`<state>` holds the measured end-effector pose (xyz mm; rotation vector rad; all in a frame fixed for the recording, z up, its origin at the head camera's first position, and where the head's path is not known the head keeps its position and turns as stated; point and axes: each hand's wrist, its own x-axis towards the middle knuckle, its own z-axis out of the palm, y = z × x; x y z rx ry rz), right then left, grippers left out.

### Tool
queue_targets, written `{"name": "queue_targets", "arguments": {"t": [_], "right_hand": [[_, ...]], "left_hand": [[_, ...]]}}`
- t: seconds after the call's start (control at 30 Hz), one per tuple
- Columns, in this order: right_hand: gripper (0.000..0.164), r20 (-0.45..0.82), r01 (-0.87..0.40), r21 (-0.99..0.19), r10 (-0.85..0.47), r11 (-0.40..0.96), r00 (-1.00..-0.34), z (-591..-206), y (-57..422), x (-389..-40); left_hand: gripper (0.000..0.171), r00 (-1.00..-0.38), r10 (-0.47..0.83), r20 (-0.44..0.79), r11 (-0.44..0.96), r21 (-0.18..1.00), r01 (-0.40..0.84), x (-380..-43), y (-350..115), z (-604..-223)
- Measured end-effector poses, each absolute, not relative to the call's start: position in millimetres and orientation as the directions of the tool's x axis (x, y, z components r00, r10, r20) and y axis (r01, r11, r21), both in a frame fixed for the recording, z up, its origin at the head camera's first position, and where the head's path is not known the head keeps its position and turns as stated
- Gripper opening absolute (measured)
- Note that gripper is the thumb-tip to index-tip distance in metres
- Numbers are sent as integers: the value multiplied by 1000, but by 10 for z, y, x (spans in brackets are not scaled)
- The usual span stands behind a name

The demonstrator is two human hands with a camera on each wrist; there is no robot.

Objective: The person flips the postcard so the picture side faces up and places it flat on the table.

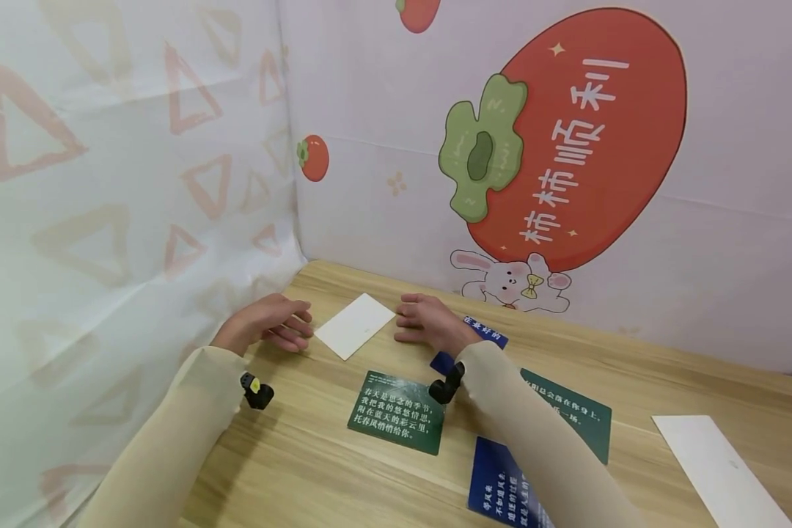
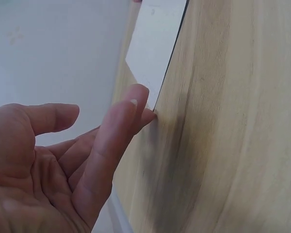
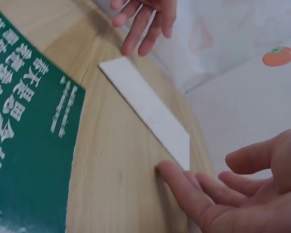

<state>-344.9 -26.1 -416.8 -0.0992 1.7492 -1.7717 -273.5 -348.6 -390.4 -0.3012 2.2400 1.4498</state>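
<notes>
A blank white card (image 1: 355, 325) lies flat near the back left of the wooden table, between my two hands. My left hand (image 1: 264, 323) is at its left corner, fingers loosely bent and nothing held. My right hand (image 1: 432, 324) mirrors it at the right corner, also without a grip. In the left wrist view, fingertips (image 2: 144, 116) overlap the card's near end; whether they touch it I cannot tell. The right wrist view has a fingertip (image 3: 167, 170) right beside the card's edge. A dark blue card (image 1: 491, 335) with white writing is partly hidden by my right hand.
Toward me lies a green card (image 1: 396, 414) with white writing. My right forearm partly covers another green card (image 1: 590, 422) and a blue card (image 1: 491, 477). A second white card (image 1: 719, 466) lies at the right. Printed sheets (image 1: 369, 220) line the back and left sides.
</notes>
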Motion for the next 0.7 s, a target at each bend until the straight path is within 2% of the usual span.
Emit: {"name": "queue_targets", "arguments": {"t": [0.17,0.27,0.37,0.4,0.43,0.5,0.63,0.7], "right_hand": [[63,-416,427,-900,-465,88,-781,-4116,-346,-3461],[61,-429,442,-893,-451,83,-783,-4087,-378,-3454],[40,-446,453,-887,-417,88,-792,-4050,-404,-3452],[27,-450,456,-886,-403,86,-797,-4030,-412,-3453],[24,-453,451,-887,-387,102,-803,-4005,-413,-3451],[27,-459,441,-887,-378,137,-804,-3946,-411,-3458],[58,-462,435,-886,-391,161,-796,-3878,-399,-3474],[62,-467,456,-881,-402,130,-788,-3891,-412,-3487]], "left_hand": [[57,-872,69,-485,384,819,-425,-2732,-3509,-3923],[58,-873,77,-481,372,827,-422,-2715,-3520,-3938],[58,-874,82,-480,367,829,-421,-2702,-3521,-3955],[57,-874,80,-480,365,830,-422,-2703,-3518,-3959],[57,-874,79,-480,362,831,-423,-2702,-3518,-3961],[57,-875,78,-478,357,833,-423,-2704,-3518,-3961],[57,-876,83,-476,351,836,-421,-2707,-3513,-3954],[57,-875,87,-476,351,837,-420,-2705,-3510,-3957]]}}
